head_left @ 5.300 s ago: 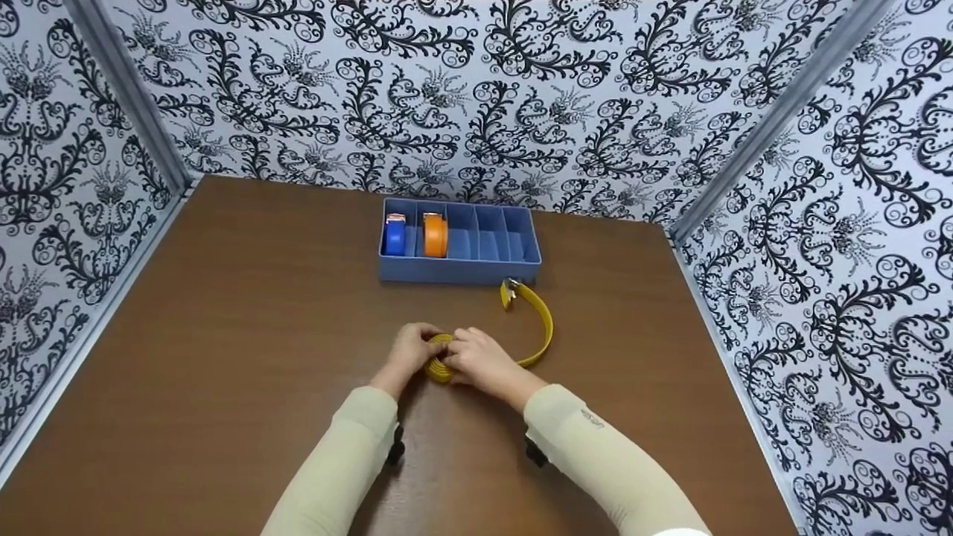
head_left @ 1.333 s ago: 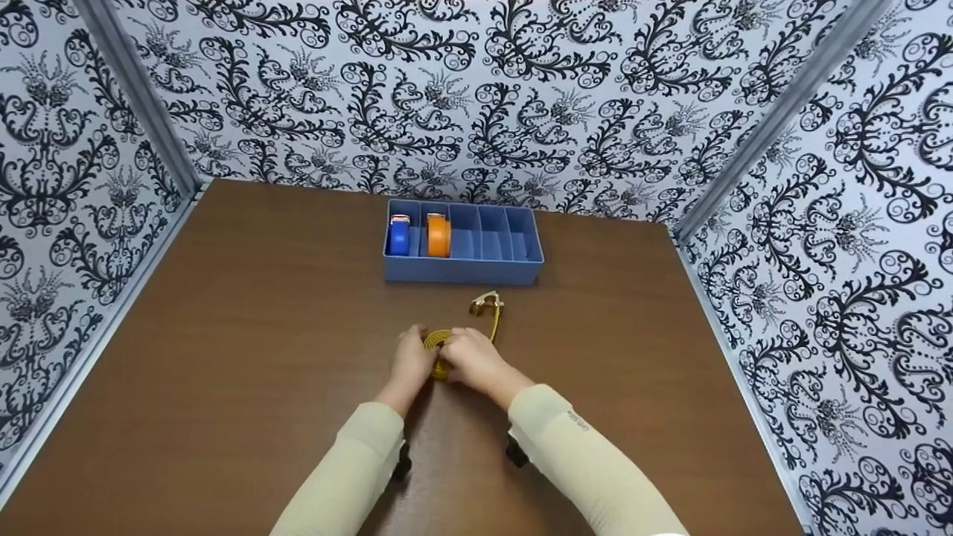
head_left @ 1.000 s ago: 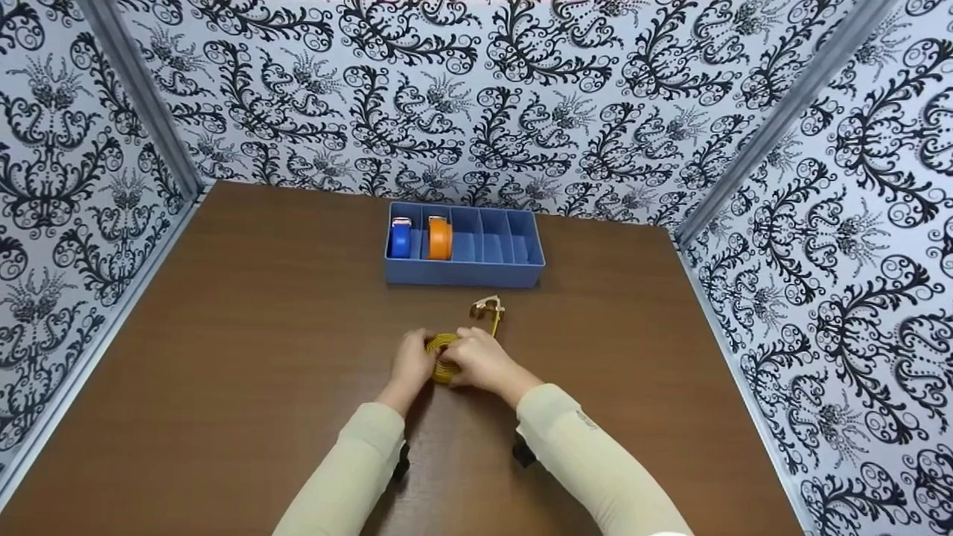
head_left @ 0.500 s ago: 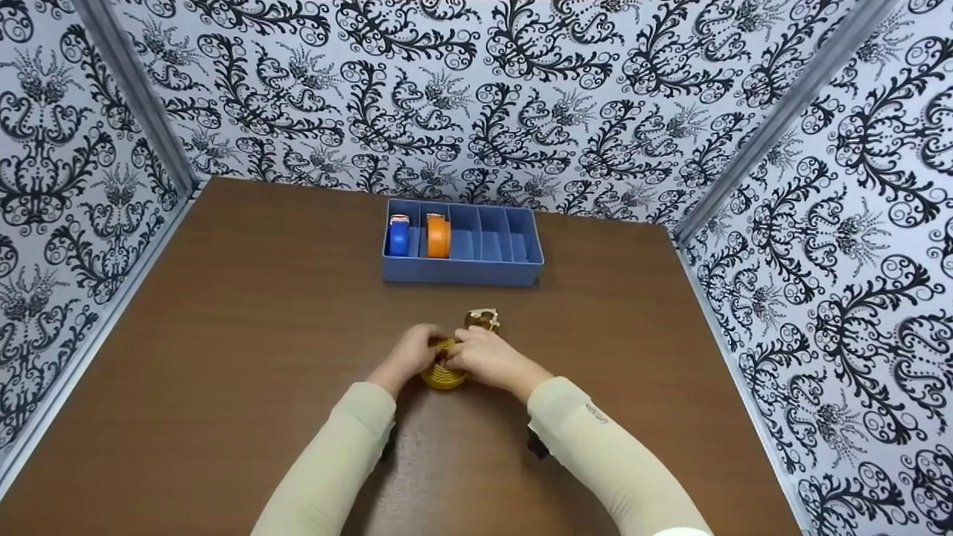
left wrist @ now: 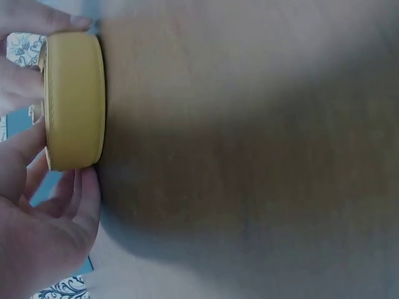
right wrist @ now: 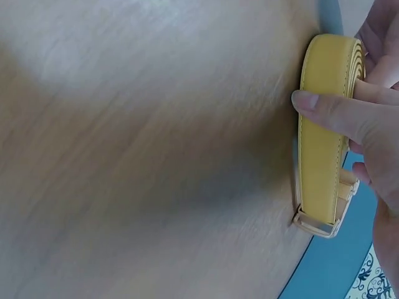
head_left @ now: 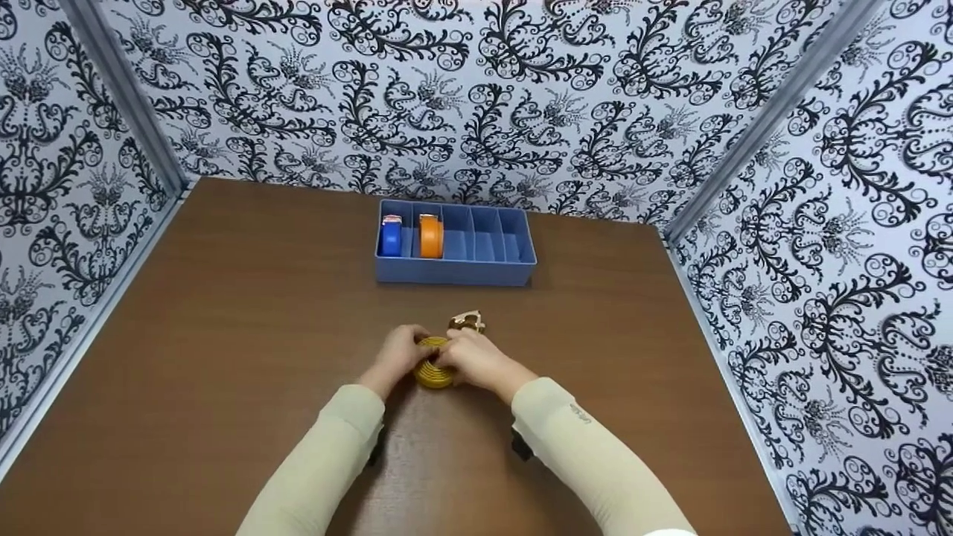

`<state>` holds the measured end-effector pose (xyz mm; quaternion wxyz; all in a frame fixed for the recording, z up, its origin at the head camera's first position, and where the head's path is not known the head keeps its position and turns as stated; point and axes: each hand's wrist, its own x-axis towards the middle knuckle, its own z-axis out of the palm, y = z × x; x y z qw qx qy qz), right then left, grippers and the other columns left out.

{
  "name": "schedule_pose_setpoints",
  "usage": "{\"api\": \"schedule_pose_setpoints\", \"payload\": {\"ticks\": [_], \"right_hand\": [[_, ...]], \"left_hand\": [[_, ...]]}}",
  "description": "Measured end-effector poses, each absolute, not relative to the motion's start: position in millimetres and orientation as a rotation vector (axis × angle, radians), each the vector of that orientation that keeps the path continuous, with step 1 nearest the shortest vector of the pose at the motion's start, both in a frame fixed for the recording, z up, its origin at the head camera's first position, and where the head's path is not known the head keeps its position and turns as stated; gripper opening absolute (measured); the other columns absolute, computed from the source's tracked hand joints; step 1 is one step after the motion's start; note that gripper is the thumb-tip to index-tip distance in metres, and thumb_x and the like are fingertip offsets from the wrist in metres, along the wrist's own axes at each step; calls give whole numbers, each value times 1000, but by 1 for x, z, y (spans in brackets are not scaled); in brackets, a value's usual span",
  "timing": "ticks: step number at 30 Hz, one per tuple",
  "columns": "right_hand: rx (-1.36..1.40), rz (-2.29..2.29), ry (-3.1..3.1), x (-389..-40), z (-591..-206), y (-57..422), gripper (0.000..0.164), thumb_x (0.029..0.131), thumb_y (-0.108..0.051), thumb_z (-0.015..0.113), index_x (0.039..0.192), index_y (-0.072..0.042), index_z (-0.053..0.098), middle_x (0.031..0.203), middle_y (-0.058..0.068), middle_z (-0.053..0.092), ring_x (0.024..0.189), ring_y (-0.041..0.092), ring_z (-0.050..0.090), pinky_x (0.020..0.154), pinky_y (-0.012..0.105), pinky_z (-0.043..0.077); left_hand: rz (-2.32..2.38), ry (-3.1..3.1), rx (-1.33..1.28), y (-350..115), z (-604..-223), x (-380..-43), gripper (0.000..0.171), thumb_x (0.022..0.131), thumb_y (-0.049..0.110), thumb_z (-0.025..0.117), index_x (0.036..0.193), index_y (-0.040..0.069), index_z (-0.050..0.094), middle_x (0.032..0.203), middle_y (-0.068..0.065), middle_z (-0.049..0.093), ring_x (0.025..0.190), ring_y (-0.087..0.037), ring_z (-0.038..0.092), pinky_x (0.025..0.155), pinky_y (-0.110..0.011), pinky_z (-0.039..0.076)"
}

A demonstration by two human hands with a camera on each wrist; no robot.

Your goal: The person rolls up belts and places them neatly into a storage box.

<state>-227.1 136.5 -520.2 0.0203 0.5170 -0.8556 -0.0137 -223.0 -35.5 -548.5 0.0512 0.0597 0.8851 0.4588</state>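
A yellow belt point(head_left: 435, 377) lies coiled on edge on the brown table, its spiral turned upward. My left hand point(head_left: 397, 353) grips the coil from the left, with fingers round its outer side and the thumb over the top. From the right, my right hand point(head_left: 482, 362) pinches the belt, the thumb flat on the outer layer and fingers inside the spiral, as the right wrist view shows. The gold buckle point(head_left: 467, 321) sits just beyond the coil on a short straight stretch of strap point(right wrist: 320, 180). Part of the coil is hidden behind my fingers.
Behind the hands stands a blue divided box point(head_left: 454, 272). A rolled blue belt point(head_left: 391, 240) is in its leftmost compartment and a rolled orange belt point(head_left: 431, 240) in the second. Patterned walls point(head_left: 476, 97) enclose the table point(head_left: 223, 313) at the back and sides.
The loose yellow strap, earlier curving out to the right, is now wound into the coil. The buckle has come from near the box's front right corner to close beside the hands.
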Motion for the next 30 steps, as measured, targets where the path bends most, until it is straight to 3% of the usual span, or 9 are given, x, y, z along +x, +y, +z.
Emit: {"api": "schedule_pose_setpoints", "payload": {"ticks": [5,10,14,19,25,30], "right_hand": [[1460,-82,-2729,-221,-523,129,25,62,-31,89,75,-16,74,74,-5,67,74,18,51,71,35,43],[1398,-52,-2763,-218,-529,129,27,63,-36,89,70,-16,72,72,-4,65,75,18,50,74,38,45],[1433,-23,-2723,-221,-531,134,27,63,-38,88,77,-19,75,76,-6,66,78,17,49,73,36,42],[1546,-24,-2642,-228,-530,146,37,67,-43,85,97,-22,78,89,-6,68,84,19,49,70,35,39],[1672,-122,-2546,-232,-529,154,41,67,-37,87,105,-24,76,98,-9,68,87,18,48,71,34,37],[1763,-150,-2426,-231,-525,156,29,75,-21,82,103,-21,76,96,-8,67,87,18,49,72,33,38]], "left_hand": [[1454,2643,-53,-30,-546,-213,39,77,11,76,108,-9,65,98,-18,68,90,-30,63,78,-39,53],[1492,2647,-158,-23,-545,-208,35,76,6,74,105,-9,64,98,-19,66,91,-33,63,78,-41,54],[1404,2743,-134,-19,-546,-208,26,77,3,74,100,-8,66,96,-19,67,91,-34,64,80,-44,53],[1350,2769,-88,-19,-547,-209,18,80,-1,70,97,-7,67,93,-18,68,89,-33,64,79,-44,52],[1261,2753,52,-20,-545,-212,23,83,-7,64,105,-5,69,102,-18,69,97,-32,63,82,-41,52],[1103,2818,267,-21,-543,-214,27,79,-12,62,103,-1,72,100,-15,69,93,-29,63,78,-40,50]]}}
